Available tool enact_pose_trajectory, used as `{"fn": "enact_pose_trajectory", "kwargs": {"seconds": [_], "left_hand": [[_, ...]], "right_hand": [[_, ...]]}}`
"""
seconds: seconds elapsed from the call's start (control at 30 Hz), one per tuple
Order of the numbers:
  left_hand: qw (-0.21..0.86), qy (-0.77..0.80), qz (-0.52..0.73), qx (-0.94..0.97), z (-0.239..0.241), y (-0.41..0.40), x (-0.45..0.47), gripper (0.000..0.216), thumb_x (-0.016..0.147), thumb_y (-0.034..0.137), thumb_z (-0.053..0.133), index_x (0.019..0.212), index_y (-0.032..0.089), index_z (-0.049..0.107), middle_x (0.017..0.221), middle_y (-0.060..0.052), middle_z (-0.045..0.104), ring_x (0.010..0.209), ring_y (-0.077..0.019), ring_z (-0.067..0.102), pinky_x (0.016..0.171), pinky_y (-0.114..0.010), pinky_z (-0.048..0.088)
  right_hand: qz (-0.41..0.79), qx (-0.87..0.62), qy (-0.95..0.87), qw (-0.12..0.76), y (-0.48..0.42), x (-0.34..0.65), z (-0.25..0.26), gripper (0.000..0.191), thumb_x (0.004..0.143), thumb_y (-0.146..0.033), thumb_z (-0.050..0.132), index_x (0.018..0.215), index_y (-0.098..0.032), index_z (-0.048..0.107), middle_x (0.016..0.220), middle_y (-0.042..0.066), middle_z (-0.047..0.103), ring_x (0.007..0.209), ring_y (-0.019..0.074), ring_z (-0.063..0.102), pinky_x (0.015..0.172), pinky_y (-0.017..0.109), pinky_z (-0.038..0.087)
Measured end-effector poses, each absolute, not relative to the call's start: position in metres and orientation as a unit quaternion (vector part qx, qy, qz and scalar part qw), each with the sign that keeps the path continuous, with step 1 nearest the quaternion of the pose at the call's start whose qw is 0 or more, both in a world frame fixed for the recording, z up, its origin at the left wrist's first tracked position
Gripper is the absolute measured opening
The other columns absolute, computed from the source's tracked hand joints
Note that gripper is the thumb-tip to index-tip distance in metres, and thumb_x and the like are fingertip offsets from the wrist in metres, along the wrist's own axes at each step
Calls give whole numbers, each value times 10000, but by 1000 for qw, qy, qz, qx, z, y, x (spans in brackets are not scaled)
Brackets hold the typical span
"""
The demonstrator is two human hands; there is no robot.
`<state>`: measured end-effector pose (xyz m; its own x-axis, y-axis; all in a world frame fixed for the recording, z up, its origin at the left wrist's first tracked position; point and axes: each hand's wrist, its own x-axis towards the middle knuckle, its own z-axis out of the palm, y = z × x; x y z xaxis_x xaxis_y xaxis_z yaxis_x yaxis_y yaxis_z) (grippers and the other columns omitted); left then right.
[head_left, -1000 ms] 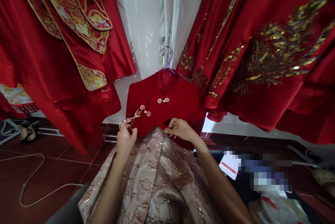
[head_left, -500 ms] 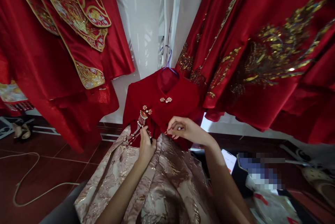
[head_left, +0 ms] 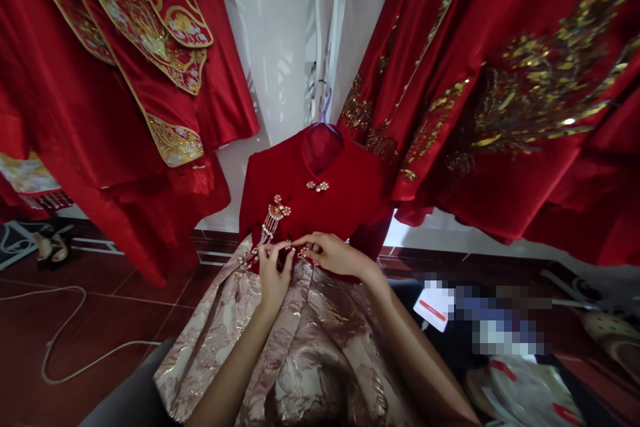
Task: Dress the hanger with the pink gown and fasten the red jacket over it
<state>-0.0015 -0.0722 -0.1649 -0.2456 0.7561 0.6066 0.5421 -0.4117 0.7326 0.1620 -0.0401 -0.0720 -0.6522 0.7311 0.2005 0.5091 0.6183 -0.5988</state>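
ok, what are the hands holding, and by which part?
Left hand and right hand both pinch the jacket at its lower front edge, just below the tassel clasp. Any fastener between them is hidden.

From the red jacket (head_left: 345, 197), the embroidered robe (head_left: 100, 114) blocks you at ten o'clock and the sequined gown (head_left: 500, 94) at two. The white wall (head_left: 280, 47) at twelve is open. The floor (head_left: 125, 307) at eight is free but for a loose cord (head_left: 65, 330).

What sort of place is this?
Likely a traditional wedding-dress shop or rental studio: red gowns with gold embroidery hang all round, and the left hand and right hand pinch the front of a red jacket on a hanger above a brocade skirt.
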Motion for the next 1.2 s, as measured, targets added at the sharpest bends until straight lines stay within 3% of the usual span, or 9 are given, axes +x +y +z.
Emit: {"fn": "enact_pose_trajectory", "kwargs": {"seconds": [0.1,0.23,0.37,0.5,0.6,0.73,1.2], "left_hand": [[59,541,558,626,-165,-72,-2,234,844,285,549,1051,226,640,928,-55,430,857,-166,503,794,-307,459],[18,540,530,653,-164,-71,-1,215,855,260,528,994,258,692,865,-44,406,830,-160,489,781,-299,453],[26,512,574,639,-162,-74,-3,208,857,261,533,995,239,688,887,-52,529,860,-156,543,816,-303,465],[58,485,611,623,-161,-77,-5,203,839,266,563,1002,216,674,922,-52,646,870,-158,602,842,-321,489],[120,490,628,593,-162,-78,-4,231,822,289,584,1020,201,667,930,-56,675,791,-145,629,746,-300,531],[218,487,653,537,-163,-78,-1,313,783,333,628,1058,186,657,979,-77,686,776,-149,652,624,-260,551],[311,481,660,487,-167,-72,-3,300,732,321,663,977,153,705,928,-88,723,776,-178,686,753,-322,573]], "right_hand": [[276,-355,-864,228,-40,164,-72,432,831,-155,493,1259,-190,544,873,47,671,742,135,607,700,263,477],[263,-380,-864,200,-40,165,-73,401,829,-162,496,1220,-168,583,883,72,685,742,158,625,729,299,491],[212,-424,-856,208,-37,162,-78,423,840,-146,474,1252,-100,557,1055,161,659,910,217,626,868,371,461],[267,-391,-850,231,-36,158,-82,498,846,-154,481,1344,-152,462,970,108,674,803,174,633,779,317,494],[308,-362,-843,253,-38,153,-81,524,853,-171,485,1372,-191,414,895,54,664,727,139,623,695,266,501],[274,-371,-834,302,-42,141,-80,533,831,-121,501,1352,-217,434,940,50,649,823,137,626,765,261,490],[212,-366,-857,296,-39,139,-84,460,836,-121,502,1267,-279,527,1071,35,639,849,141,626,780,276,491]]}}
